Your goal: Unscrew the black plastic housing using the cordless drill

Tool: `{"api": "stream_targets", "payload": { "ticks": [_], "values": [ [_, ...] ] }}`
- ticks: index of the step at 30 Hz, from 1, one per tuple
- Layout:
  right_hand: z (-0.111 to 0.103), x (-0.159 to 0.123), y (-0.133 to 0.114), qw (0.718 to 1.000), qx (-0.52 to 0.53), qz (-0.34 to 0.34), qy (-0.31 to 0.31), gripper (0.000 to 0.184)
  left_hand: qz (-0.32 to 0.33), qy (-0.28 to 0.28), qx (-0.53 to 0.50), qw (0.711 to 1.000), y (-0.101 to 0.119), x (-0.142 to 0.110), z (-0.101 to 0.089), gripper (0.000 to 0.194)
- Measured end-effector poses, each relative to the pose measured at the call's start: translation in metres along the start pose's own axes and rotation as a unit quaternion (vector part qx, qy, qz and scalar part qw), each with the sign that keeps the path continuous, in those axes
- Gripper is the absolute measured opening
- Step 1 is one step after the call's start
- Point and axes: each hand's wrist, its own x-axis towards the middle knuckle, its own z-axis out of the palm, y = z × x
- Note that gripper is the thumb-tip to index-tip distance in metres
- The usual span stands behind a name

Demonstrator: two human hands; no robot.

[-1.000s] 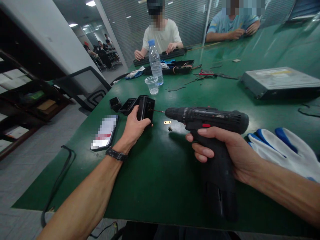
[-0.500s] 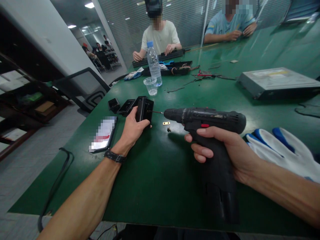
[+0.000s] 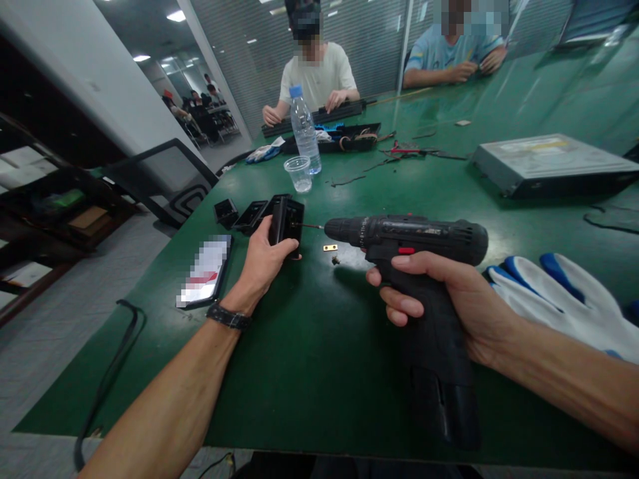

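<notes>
My right hand (image 3: 449, 293) is wrapped around the handle of a black cordless drill (image 3: 424, 233) with a red switch. Its long thin bit (image 3: 312, 227) points left and reaches into a black plastic box-shaped part (image 3: 281, 223). That part is gripped in my left hand (image 3: 267, 256), thumb on the near side; the far fingers are mostly hidden. Where the bit's tip sits inside the part is too small to tell. On the table below the bit lie a small brass plate (image 3: 330, 247) with two holes and a little pile of screws (image 3: 335, 260).
Black plastic pieces (image 3: 226, 212) and a phone (image 3: 204, 273) lie to the left. A plastic cup (image 3: 298, 174) and a water bottle (image 3: 305, 133) stand behind. White-blue gloves (image 3: 564, 299) and a metal drive box (image 3: 554, 163) are on the right. Two people (image 3: 319, 76) sit opposite.
The view has shifted slightly, so everything sits a little further left. Both hands keep their grips, and the drill bit stays in the black part.
</notes>
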Motion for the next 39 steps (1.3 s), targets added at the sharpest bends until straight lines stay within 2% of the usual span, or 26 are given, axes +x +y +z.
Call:
{"api": "stream_targets", "payload": {
  "ticks": [8, 21, 28, 39],
  "values": [
    [-0.0012, -0.0002, 0.004, 0.999, -0.035, -0.023, -0.02, 0.024, -0.016, -0.013, -0.024, 1.0, 0.0045, -0.0031, -0.001, 0.048],
    [0.0009, 0.0013, 0.0018, 0.998, -0.046, -0.037, -0.004, 0.022, -0.013, -0.008, -0.027, 1.0, -0.0021, 0.0016, -0.0001, 0.056],
    [0.0002, 0.0004, 0.0002, 0.999, -0.035, -0.012, 0.006, 0.023, -0.019, -0.007, -0.024, 1.0, -0.0005, 0.0003, 0.001, 0.057],
    [-0.0014, 0.003, -0.0014, 1.0, -0.001, -0.012, 0.0, 0.026, -0.022, -0.024, -0.04, 0.999, -0.0016, 0.0015, -0.0006, 0.055]
  ]
}}
